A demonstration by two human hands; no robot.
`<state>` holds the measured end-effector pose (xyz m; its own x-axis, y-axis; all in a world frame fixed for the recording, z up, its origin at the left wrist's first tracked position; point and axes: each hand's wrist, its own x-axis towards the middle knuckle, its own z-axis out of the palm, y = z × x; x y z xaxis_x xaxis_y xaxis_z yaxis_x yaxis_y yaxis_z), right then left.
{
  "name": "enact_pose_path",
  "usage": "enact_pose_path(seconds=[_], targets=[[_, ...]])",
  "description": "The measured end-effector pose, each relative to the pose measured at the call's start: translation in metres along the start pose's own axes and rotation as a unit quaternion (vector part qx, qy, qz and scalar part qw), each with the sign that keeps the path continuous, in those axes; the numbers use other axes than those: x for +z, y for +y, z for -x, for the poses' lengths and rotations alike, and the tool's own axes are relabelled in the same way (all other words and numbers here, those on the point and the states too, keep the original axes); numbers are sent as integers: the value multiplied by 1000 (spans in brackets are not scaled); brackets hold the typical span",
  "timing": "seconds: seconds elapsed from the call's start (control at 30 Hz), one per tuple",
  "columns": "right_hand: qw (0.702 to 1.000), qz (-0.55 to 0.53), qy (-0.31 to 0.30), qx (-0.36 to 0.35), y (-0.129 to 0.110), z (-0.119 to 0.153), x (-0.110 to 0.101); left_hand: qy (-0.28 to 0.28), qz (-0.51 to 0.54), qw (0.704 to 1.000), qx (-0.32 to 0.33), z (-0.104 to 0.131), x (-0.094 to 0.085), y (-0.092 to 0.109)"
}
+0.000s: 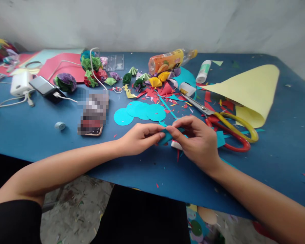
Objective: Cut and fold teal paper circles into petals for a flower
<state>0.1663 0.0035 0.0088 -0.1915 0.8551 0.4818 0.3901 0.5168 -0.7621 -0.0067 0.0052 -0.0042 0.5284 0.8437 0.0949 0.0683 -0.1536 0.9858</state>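
Observation:
Between both hands is a small folded piece of blue paper (166, 137), partly covered by the fingers. My left hand (144, 138) pinches its left side between thumb and fingers. From the right, my right hand (197, 139) grips its upper edge with thumb and fingertips. Just beyond the hands lie several overlapping blue paper circles (123, 117) flat on the table. A pair of scissors (228, 127) with one yellow and one red handle rests right of my right hand, blades pointing away. A white object (177, 145) shows partly under my right hand.
A phone (94, 112) lies left of the circles. Red paper scraps (152, 95), paper flowers (65, 82) and an orange-labelled bottle (167, 61) lie farther back. A rolled yellow sheet (249, 88) and a glue stick (203, 71) are at right. A power bank (44, 86) with cables sits left.

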Motion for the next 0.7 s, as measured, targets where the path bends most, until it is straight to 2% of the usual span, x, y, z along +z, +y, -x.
enact_pose_path(seconds=[0.43, 0.7], targets=[[1000, 0, -1, -2, 1, 1, 0, -6, -9, 1000, 0, 0, -1, 2], [1000, 8, 2, -14, -2, 1, 1, -34, 23, 996, -75, 2, 1, 4]])
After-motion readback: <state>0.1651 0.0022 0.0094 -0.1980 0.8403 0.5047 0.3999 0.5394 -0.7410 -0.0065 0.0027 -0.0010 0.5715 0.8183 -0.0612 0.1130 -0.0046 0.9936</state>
